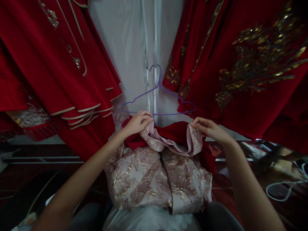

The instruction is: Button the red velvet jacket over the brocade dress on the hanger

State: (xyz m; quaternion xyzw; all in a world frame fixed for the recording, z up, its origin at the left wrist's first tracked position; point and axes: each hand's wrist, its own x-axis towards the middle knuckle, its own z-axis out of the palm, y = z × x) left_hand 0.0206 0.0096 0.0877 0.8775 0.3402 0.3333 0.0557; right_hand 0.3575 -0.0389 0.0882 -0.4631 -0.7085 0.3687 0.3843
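A pink brocade garment with a red lining lies over my lap, its collar turned up toward me. My left hand is closed on the left side of the collar. My right hand pinches the right side of the collar. Just above both hands hangs a thin purple wire hanger, its bottom bar level with my left fingertips; I cannot tell whether they touch it. The hanger's hook points up against a pale plastic-covered surface.
Red embroidered robes hang at the left. A red robe with gold embroidery hangs at the right. A pale plastic sheet stands between them. A white cable lies on the dark floor at the right.
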